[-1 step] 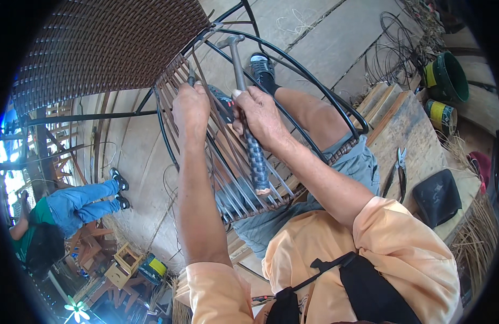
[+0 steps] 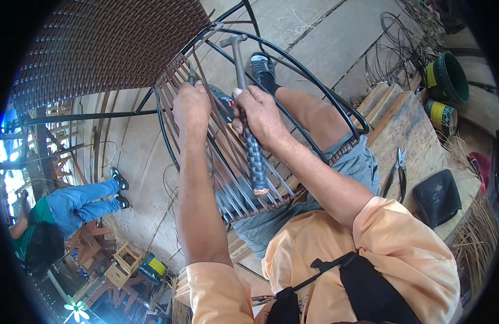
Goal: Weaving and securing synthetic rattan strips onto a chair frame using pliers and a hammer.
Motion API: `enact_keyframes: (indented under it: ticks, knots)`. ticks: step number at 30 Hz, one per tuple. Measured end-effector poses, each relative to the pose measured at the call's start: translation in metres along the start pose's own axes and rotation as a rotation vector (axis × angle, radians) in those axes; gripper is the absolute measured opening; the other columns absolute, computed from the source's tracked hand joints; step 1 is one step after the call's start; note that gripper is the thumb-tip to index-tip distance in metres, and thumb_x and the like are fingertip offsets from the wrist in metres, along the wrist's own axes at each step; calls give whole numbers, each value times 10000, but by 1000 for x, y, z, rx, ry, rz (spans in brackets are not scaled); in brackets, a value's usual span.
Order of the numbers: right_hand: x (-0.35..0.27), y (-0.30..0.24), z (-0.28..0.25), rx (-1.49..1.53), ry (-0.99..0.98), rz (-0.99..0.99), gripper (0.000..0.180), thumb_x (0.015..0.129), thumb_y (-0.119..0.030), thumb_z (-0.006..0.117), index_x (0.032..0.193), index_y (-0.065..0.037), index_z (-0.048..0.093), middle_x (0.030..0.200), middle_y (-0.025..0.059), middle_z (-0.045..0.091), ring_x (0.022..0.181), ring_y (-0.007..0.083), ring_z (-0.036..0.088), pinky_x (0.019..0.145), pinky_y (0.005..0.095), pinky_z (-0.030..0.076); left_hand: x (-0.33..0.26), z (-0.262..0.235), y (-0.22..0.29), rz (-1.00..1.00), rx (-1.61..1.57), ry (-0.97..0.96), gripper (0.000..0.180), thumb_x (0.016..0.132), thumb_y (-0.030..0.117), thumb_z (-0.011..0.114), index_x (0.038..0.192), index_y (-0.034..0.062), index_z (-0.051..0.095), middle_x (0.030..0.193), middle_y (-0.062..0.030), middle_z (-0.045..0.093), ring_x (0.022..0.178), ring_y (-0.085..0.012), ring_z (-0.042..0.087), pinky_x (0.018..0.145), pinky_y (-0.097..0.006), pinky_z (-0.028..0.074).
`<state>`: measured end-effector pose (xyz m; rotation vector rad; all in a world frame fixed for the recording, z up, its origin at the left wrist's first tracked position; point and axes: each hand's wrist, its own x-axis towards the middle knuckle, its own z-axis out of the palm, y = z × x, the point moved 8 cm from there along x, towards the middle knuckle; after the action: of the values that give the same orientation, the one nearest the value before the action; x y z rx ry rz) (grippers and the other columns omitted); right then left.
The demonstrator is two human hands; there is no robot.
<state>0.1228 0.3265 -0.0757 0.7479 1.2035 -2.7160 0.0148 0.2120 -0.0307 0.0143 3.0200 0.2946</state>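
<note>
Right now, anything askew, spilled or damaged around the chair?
Dark strands lie in a loose tangle on the floor, upper right, looking untidy. The hammer's wrapped handle ends in a bare, pale butt, possibly worn. No spill visible.

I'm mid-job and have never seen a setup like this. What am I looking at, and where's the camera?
There is no robot here: these are a person's bare hands, seen from above by the left of two fisheye cameras worn on the head, so straight edges bend near the rim. The right hand holds a hammer, head pointing away from the wearer. The left hand grips a slim tool; its exact type is unclear. Both are over the brown strips of a dark-framed chair with a woven panel. On the wooden board to the right lie pliers and a black pouch.
</note>
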Motion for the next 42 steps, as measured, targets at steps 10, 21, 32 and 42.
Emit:
enact_keyframes:
  ticks: [10,21,32,42]
  knots:
    - [5,4,6,88,-7,42,194,913,-205,477,855,-20,484,634,23,469,434,103,451,400,223,380,-1,-1,0,14,-1,13,364,895,292,450,968,-42,575,904,-292,615,902,-435,591,812,-489,451]
    - [10,14,24,-179,-240,153,243,916,-247,488,819,-24,488,635,21,476,452,95,465,427,225,381,5,-2,-2,-4,-66,-25,382,884,299,451,954,-50,591,925,-308,603,930,-437,581,828,-481,447]
    - [-13,-41,16,-282,-104,-193,257,904,-279,523,794,-59,447,621,14,455,436,96,462,376,230,343,-20,-22,-18,-18,-291,10,348,869,252,443,994,-64,522,911,-329,592,919,-454,573,820,-498,433]
    - [14,-25,31,-319,-76,-115,225,897,-269,508,829,-58,470,620,8,467,429,96,461,366,233,373,43,-21,-7,42,-191,-25,394,838,296,450,997,-20,621,1009,-279,601,995,-409,572,876,-448,443]
